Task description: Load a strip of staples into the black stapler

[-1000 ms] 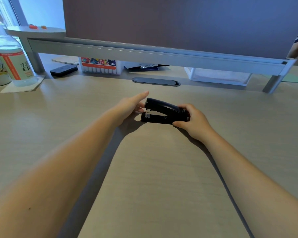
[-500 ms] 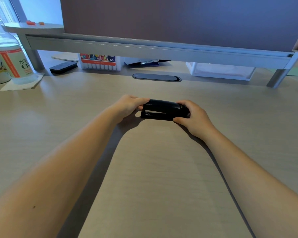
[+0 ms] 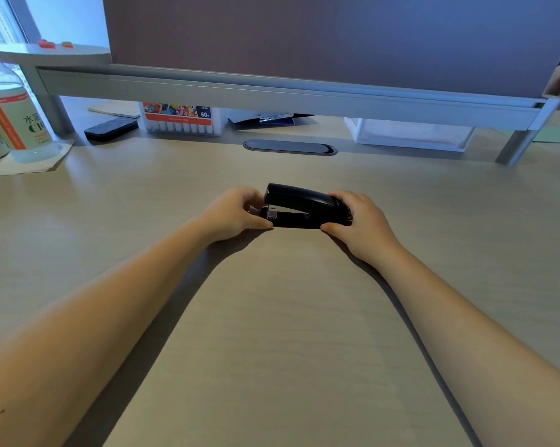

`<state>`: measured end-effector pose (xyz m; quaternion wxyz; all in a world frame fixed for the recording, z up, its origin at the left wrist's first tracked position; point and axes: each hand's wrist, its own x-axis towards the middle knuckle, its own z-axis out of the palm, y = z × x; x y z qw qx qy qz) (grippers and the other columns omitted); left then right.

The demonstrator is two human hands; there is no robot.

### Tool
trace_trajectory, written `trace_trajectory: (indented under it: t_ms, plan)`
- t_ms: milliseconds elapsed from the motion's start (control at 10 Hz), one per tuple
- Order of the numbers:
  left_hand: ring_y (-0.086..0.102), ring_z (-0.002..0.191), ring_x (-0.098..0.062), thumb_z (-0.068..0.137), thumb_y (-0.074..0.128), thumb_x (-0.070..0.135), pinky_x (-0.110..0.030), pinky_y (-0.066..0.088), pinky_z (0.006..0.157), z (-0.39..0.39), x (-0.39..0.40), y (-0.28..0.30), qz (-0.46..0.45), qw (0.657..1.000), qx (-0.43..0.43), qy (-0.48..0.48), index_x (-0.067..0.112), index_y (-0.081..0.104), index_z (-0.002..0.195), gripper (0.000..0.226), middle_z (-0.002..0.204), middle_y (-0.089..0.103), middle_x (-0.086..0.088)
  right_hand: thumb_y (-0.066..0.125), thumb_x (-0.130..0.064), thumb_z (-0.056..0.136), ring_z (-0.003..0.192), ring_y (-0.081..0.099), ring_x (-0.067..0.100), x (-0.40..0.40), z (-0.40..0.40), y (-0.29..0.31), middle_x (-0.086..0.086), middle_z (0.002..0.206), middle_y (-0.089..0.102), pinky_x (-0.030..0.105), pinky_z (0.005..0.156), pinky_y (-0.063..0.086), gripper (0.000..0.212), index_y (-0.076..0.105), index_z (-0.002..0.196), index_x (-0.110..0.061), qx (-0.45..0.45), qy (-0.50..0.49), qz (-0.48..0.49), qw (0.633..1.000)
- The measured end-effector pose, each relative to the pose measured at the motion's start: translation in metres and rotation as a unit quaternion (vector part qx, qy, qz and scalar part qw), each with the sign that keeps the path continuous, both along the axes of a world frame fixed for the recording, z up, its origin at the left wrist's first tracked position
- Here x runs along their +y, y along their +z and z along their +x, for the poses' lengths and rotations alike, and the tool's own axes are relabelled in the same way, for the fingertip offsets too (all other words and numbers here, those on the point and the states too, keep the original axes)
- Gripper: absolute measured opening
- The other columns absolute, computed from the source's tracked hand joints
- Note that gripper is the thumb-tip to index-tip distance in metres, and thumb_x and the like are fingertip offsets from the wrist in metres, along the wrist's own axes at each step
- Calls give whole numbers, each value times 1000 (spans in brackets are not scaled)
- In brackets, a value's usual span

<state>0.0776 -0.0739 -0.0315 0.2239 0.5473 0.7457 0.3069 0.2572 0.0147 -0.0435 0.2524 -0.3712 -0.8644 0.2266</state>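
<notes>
The black stapler [image 3: 304,204] lies on the light wooden desk [image 3: 281,317], nose pointing left. Its top arm stands slightly raised, with a gap at the nose where metal shows. My left hand [image 3: 231,212] pinches the nose end, thumb at the base and fingers curled behind the front. Around the hinge end my right hand [image 3: 359,221] is wrapped, thumb against the near side. No loose strip of staples is visible.
A grey monitor shelf [image 3: 288,95] spans the back. Under it stand a marker box [image 3: 178,119], a black eraser [image 3: 111,129] and a clear tray [image 3: 410,133]. A bottle [image 3: 14,124] sits on a napkin at far left. A cable slot [image 3: 289,147] lies behind the stapler.
The stapler's top was pressed down half a second ago and now stands slightly raised again. My left hand went from open beside the nose to pinching it.
</notes>
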Motion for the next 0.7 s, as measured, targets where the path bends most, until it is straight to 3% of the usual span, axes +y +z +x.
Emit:
trace_trajectory:
  t_ms: [100, 300, 400, 600, 700]
  plan:
    - [48, 93, -15, 80, 61, 14, -27, 36, 82, -5, 8, -2, 11, 999, 29, 7, 8, 57, 110, 31, 105, 59, -7, 61, -17, 79, 110, 48, 26, 7, -6, 1, 14, 122, 52, 30, 89, 38, 47, 44, 123, -15, -8, 2, -5, 1000]
    - [49, 113, -30, 82, 58, 19, -39, 39, 95, -22, 41, -1, 20, 996, 80, 39, 10, 54, 116, 36, 121, 57, -17, 59, -14, 80, 111, 48, 28, 34, -34, 8, 16, 122, 51, 26, 85, 32, 44, 45, 122, -12, -8, -18, -7, 1000]
    - [47, 116, -29, 82, 59, 21, -36, 37, 96, -35, 61, -1, 26, 995, 88, 48, 12, 54, 118, 38, 128, 54, -15, 60, -13, 80, 114, 48, 30, 51, -49, 10, 17, 125, 51, 31, 92, 37, 46, 44, 123, -11, -10, -24, -3, 1000]
    - [44, 122, -28, 85, 54, 25, -37, 35, 101, -47, 81, -7, 25, 992, 106, 60, 14, 47, 126, 44, 135, 49, -14, 57, -14, 82, 123, 42, 31, 70, -67, 6, 17, 134, 45, 38, 103, 35, 56, 33, 132, -12, -15, -36, -12, 999]
    - [42, 125, -29, 83, 56, 30, -39, 34, 103, -45, 74, -8, 6, 992, 111, 66, 12, 39, 132, 54, 138, 46, -15, 56, -16, 83, 124, 40, 31, 61, -61, 4, 17, 137, 40, 36, 100, 37, 61, 25, 135, -13, -11, -49, -35, 998]
